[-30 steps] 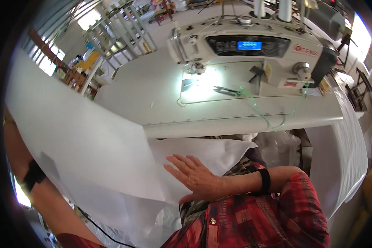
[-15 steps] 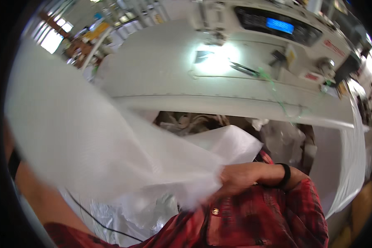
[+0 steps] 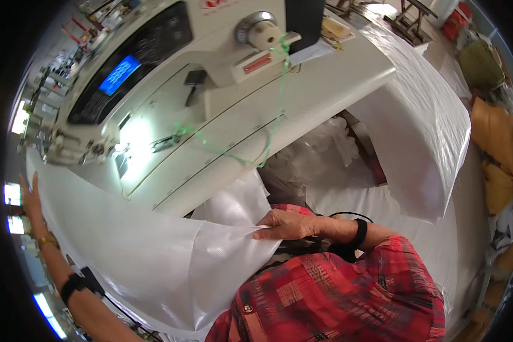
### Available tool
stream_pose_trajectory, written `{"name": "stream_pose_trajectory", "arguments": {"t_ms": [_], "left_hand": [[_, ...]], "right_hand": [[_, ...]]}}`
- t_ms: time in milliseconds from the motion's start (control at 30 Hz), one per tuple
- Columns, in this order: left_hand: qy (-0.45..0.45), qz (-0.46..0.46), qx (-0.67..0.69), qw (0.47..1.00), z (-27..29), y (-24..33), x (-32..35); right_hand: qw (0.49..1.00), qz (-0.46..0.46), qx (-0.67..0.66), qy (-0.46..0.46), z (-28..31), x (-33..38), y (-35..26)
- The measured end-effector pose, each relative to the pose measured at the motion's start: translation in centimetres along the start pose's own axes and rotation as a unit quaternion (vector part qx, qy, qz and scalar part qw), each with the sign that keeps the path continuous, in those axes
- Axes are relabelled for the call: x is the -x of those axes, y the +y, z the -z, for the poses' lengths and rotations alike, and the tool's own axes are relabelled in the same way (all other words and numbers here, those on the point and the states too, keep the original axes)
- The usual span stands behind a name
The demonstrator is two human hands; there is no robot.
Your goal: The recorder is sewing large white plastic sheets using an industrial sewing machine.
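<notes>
A large white sheet [image 3: 137, 233], shiny and plastic-looking, spans from the far left across to my body. My right hand [image 3: 288, 224] pinches its near edge, thumb on top, just in front of my red checked shirt. At the left rim my left hand [image 3: 31, 199] lies along the sheet's outer edge with its fingers stretched and apart; whether it touches the sheet I cannot tell. The sewing machine [image 3: 216, 40] stands beyond, its lit needle area [image 3: 135, 142] near the sheet's far edge. Thread snips [image 3: 165, 142] on a green cord [image 3: 222, 153] rest on its bed.
The machine table's front edge [image 3: 233, 176] runs slantwise before me. Another white sheet [image 3: 416, 125] hangs over its right end. Clear plastic [image 3: 319, 151] is bunched beneath. Brown material [image 3: 499, 165] lies at the far right, and a black cable [image 3: 353, 215] passes behind my right wrist.
The view has swung right, showing more of the table's right end. The sheet, blurred and raised before, is now spread lower and flatter. My left hand, hidden before, now shows.
</notes>
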State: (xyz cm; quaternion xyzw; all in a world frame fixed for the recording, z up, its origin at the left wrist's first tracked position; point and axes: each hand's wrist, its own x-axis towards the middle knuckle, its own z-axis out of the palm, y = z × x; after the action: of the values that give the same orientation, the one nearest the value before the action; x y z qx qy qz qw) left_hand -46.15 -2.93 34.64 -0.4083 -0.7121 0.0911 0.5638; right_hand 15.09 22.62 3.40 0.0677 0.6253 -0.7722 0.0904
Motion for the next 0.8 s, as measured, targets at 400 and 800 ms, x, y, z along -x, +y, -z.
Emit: {"name": "stream_pose_trajectory", "arguments": {"t_ms": [400,800], "left_hand": [[-0.353,0.188,0.212,0.892,4.4,24.9,13.8],[-0.332,0.246,0.18,0.893,5.3,26.1,15.1]], "right_hand": [[0.823,-0.157,-0.101,0.537,16.5,0.9,21.9],[0.79,-0.201,-0.121,0.567,21.6,-1.8,34.1]]}}
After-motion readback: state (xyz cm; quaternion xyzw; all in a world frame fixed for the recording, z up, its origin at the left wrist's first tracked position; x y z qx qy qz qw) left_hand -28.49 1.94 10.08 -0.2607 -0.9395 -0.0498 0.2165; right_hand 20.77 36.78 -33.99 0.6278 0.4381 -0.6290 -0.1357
